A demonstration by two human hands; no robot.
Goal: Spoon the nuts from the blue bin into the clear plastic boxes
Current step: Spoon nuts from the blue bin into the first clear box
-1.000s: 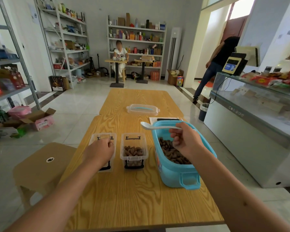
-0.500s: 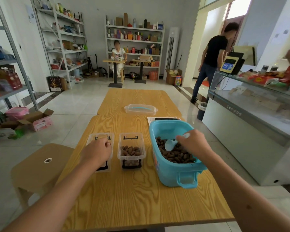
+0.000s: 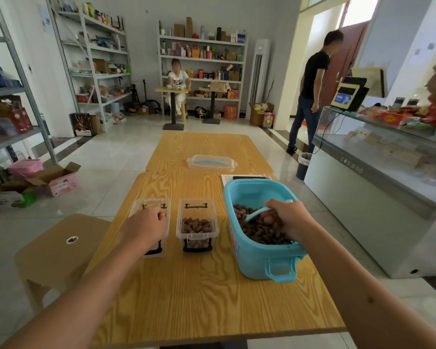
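Note:
The blue bin (image 3: 258, 263) stands at the right of the wooden table (image 3: 196, 298), holding brown nuts (image 3: 259, 230). My right hand (image 3: 288, 217) is inside the bin and grips a white spoon (image 3: 256, 214) whose bowl dips into the nuts. Two clear plastic boxes sit left of the bin. The middle box (image 3: 196, 226) holds a layer of nuts. The left box (image 3: 149, 205) is partly covered by my left hand (image 3: 145, 226), which rests on it with curled fingers; its contents are hidden.
A clear lid with a blue handle (image 3: 211, 162) lies further back on the table, and papers (image 3: 246, 177) lie behind the bin. A wooden stool (image 3: 61, 248) stands left of the table, a glass counter (image 3: 378, 177) to the right. A person stands by the counter.
My right hand has brought the spoon from above the bin's rim down into the nuts and pushed it deeper. My left hand has stayed on the left box.

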